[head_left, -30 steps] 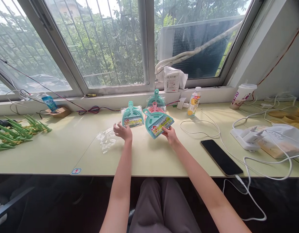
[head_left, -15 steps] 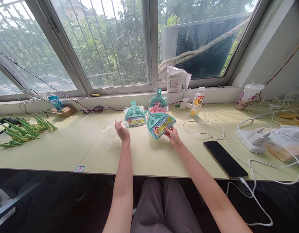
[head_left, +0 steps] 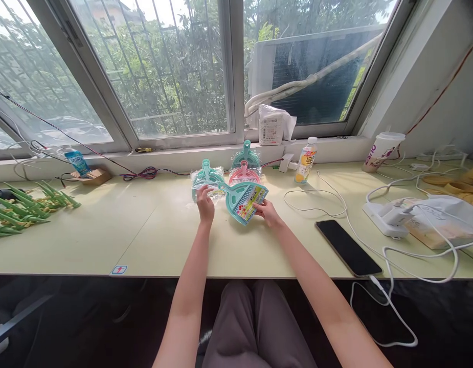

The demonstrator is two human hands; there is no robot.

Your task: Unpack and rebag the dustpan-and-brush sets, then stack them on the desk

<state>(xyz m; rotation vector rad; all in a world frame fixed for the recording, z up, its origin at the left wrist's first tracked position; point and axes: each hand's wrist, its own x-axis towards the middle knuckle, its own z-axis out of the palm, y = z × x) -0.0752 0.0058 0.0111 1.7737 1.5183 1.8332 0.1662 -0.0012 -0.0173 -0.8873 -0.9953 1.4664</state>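
Note:
A green mini dustpan and brush set (head_left: 236, 200) with a yellow label is tilted above the desk. My right hand (head_left: 267, 211) is closed on its lower right edge, thumb over the label. Close to the handle end is my left hand (head_left: 205, 207), fingers bent and apart, holding nothing that I can make out. Behind that hand, partly covered by it, lies another green dustpan set (head_left: 206, 176) in clear wrap. A pink dustpan set (head_left: 244, 173) and a further green one (head_left: 247, 152), also wrapped, lie at the back of the desk.
On the right are a black phone (head_left: 348, 248), a white cable, a power strip (head_left: 385, 221) and a lidded cup (head_left: 384, 152). A drink bottle (head_left: 306, 161) stands near the sill. Green plant-like pieces (head_left: 25, 208) lie at the left, by a blue bottle (head_left: 77, 162).
My left hand has moved right and up, to the handle end of the held dustpan set. The set has turned slightly and sits a little lower. The view has shifted slightly.

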